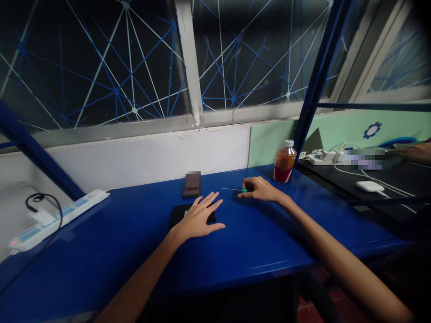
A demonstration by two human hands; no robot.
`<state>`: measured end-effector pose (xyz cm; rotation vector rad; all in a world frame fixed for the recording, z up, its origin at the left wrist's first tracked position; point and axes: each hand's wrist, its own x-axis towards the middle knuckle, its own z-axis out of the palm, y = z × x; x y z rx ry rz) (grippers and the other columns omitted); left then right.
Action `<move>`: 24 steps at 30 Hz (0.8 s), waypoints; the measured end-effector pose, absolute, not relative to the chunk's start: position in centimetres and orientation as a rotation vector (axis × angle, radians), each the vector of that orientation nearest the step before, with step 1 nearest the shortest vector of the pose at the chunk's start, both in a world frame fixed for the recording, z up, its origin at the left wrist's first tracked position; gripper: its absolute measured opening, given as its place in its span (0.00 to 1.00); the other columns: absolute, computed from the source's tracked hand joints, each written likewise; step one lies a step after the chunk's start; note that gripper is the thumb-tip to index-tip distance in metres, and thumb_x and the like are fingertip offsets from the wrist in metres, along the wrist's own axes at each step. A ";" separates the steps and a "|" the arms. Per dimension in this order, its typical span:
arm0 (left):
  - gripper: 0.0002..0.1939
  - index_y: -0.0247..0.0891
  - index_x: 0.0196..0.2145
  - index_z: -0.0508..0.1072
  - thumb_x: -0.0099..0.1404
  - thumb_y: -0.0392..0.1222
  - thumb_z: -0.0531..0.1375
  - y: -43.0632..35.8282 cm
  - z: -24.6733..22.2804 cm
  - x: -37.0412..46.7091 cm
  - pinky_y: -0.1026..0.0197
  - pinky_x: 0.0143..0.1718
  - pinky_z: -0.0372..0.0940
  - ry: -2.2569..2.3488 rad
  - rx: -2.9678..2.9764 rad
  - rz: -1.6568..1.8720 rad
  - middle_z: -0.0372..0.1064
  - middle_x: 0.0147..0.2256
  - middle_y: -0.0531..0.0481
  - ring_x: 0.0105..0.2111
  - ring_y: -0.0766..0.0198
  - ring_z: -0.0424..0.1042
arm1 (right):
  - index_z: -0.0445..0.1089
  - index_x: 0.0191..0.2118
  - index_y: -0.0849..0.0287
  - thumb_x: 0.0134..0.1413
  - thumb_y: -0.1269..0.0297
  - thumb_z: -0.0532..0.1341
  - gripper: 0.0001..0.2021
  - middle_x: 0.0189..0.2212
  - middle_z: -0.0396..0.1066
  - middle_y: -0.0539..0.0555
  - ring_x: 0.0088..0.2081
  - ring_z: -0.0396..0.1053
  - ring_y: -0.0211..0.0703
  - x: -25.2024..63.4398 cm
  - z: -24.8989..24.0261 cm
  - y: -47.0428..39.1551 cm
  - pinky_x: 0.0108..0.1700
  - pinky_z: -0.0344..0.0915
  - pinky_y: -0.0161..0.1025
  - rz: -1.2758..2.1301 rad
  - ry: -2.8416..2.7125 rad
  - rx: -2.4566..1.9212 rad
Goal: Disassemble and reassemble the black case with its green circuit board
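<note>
My left hand is spread, palm down, over a flat black rectangular object on the blue table. The hand covers much of that object, so its kind cannot be made out. In my right hand is a screwdriver with a green handle, its fingers closed round the grip. The thin metal shaft points left, roughly level with the table top. A few tiny dark bits, perhaps screws, lie on the table between the two hands. Beyond my left hand rests a dark phone near the wall.
The blue table runs along a wall under windows. A bottle of amber drink stands at the back right. On the left lies a white power strip with a black cable. A black desk at right holds cables, a white charger and another person's hand.
</note>
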<state>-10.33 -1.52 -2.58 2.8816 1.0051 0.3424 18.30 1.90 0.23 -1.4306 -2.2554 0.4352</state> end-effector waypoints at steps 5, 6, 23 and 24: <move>0.42 0.47 0.65 0.53 0.59 0.68 0.57 -1.2 -2.2 -11.2 0.40 0.55 0.56 1.144 2.846 0.412 0.54 0.61 0.40 0.59 0.42 0.56 | 0.65 0.28 0.58 0.54 0.45 0.58 0.19 0.22 0.65 0.49 0.24 0.60 0.37 17.9 0.3 1.5 0.27 0.51 0.35 0.484 -2.329 -1.369; 0.42 0.46 0.64 0.54 0.58 0.67 0.57 -1.1 -2.1 -11.4 0.41 0.53 0.57 1.162 2.847 0.417 0.57 0.59 0.40 0.56 0.42 0.58 | 0.64 0.27 0.58 0.57 0.44 0.56 0.21 0.21 0.64 0.48 0.24 0.59 0.37 17.8 0.3 1.4 0.26 0.50 0.35 0.492 -2.343 -1.353; 0.27 0.39 0.58 0.64 0.69 0.58 0.50 -1.1 -3.6 -8.7 0.47 0.53 0.57 1.178 3.101 0.546 0.64 0.56 0.40 0.55 0.49 0.62 | 0.63 0.25 0.59 0.58 0.44 0.54 0.23 0.18 0.61 0.48 0.22 0.56 0.35 18.0 0.2 1.7 0.25 0.48 0.35 0.501 -2.325 -1.306; 0.27 0.39 0.58 0.64 0.69 0.58 0.50 -1.1 -3.6 -8.6 0.47 0.53 0.57 1.183 3.099 0.553 0.64 0.56 0.40 0.55 0.49 0.62 | 0.63 0.24 0.59 0.58 0.44 0.54 0.23 0.18 0.61 0.48 0.22 0.56 0.35 18.0 0.2 1.7 0.25 0.48 0.35 0.499 -2.322 -1.309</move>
